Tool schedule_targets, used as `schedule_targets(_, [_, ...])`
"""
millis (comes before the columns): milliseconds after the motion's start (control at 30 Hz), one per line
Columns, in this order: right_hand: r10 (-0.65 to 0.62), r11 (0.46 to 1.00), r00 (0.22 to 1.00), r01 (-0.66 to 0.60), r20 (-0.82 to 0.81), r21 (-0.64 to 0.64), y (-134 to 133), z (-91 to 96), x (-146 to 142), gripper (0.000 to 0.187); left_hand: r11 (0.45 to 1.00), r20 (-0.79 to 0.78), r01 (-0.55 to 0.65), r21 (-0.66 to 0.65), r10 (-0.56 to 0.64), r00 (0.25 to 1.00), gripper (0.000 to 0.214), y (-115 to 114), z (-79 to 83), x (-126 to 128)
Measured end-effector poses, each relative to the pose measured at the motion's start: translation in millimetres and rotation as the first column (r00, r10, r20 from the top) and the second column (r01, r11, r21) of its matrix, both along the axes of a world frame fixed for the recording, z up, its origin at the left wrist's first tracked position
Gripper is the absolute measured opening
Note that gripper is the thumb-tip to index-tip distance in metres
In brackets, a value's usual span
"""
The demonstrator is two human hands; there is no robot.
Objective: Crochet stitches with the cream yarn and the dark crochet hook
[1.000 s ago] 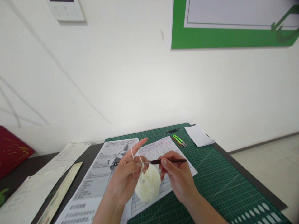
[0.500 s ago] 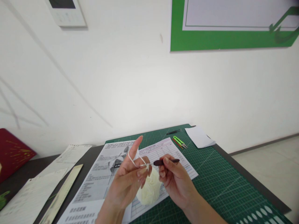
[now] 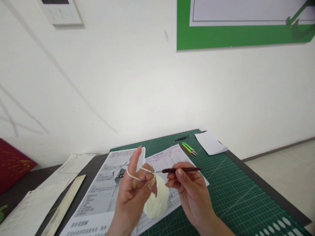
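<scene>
My left hand (image 3: pixel 134 191) has its index finger raised, with white yarn (image 3: pixel 133 176) looped around it. Its thumb and other fingers pinch the yarn near the tip of a crochet hook. The dark-handled crochet hook (image 3: pixel 180 169) lies nearly level in my right hand (image 3: pixel 192 186), gripped between thumb and fingers. Its thin metal shaft reaches left to the yarn at my left fingertips. Below and between both hands sits a pale cream ball of yarn (image 3: pixel 157 201) on a printed sheet. Any small stitches in the pinch are too small to make out.
A green cutting mat (image 3: pixel 228 183) covers much of the dark table. On it are green thread snips (image 3: pixel 189 148), a dark slim tool (image 3: pixel 182 138), white paper (image 3: pixel 211 143) and a printed form (image 3: pixel 172 157). Leftward lie a picture sheet (image 3: pixel 98 183), a ruler-like strip (image 3: pixel 65 205) and handwritten pages (image 3: pixel 36 200).
My right hand and the crochet hook have shifted right, and the hook now lies more level. My left hand has moved slightly left, its index finger still raised in the yarn.
</scene>
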State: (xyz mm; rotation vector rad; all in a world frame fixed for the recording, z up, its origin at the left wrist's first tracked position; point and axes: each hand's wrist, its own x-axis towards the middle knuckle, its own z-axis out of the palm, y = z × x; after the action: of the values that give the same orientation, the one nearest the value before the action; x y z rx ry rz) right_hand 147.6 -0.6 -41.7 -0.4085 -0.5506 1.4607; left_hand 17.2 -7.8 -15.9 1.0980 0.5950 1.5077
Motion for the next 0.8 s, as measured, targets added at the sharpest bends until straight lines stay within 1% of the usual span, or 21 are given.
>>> schedule_targets(67, [-0.055,0.998,0.998,0.054,0.044,0.028,-0.4,-0.1,0.3,0.015,1.0,-0.003,-0.026,0.012,0.026,1.0,0.063,-1.1,-1.7,1.7])
schedule_targets(133, [-0.112,0.993,0.99,0.108,0.084,0.054,-0.3,-1.0,0.6,0.015,1.0,0.011,-0.025,0.013,0.024,1.0,0.066,-2.5,-1.7,4.6])
schedule_targets(200, [-0.184,0.98,0.974,0.172,0.129,0.099,-1.1,-2.3,0.8,0.011,1.0,0.028,-0.019,0.001,0.019,0.999,0.068,-4.2,0.2,8.9])
schedule_targets(267, [-0.274,0.952,0.942,0.237,0.194,0.196,-3.5,-3.7,0.6,0.008,0.999,0.033,-0.043,-0.019,0.044,0.998,0.069,-6.0,3.3,13.8])
schedule_targets(300, [-0.328,0.928,0.916,0.267,0.232,0.258,-5.4,-4.5,0.3,0.011,0.997,0.033,-0.067,-0.031,0.068,0.997,0.07,-6.8,5.2,16.1])
schedule_targets(400, [-0.498,0.835,0.805,0.344,0.323,0.43,-11.5,-7.4,-1.2,0.024,0.987,0.043,-0.144,-0.065,0.147,0.988,0.075,-8.5,9.9,21.3])
schedule_targets(500, [-0.613,0.741,0.706,0.358,0.355,0.568,-14.6,-10.1,-1.6,0.035,0.976,0.045,-0.198,-0.088,0.203,0.978,0.08,-8.5,12.1,22.9])
schedule_targets(600, [-0.711,0.632,0.602,0.321,0.364,0.705,-14.5,-9.1,0.7,0.042,0.969,0.031,-0.229,-0.096,0.233,0.972,0.082,-8.0,10.9,22.7])
schedule_targets(667, [-0.776,0.552,0.52,0.284,0.358,0.784,-14.2,-6.3,3.4,0.043,0.963,0.019,-0.253,-0.087,0.256,0.967,0.08,-8.0,8.2,23.2])
schedule_targets(733, [-0.827,0.483,0.434,0.223,0.358,0.846,-14.3,-3.6,6.3,0.044,0.959,0.016,-0.274,-0.072,0.275,0.961,0.08,-8.4,4.7,24.2])
schedule_targets(800, [-0.87,0.42,0.35,0.156,0.348,0.894,-14.7,-2.7,8.8,0.045,0.963,0.05,-0.262,-0.063,0.265,0.963,0.08,-8.9,2.0,24.5])
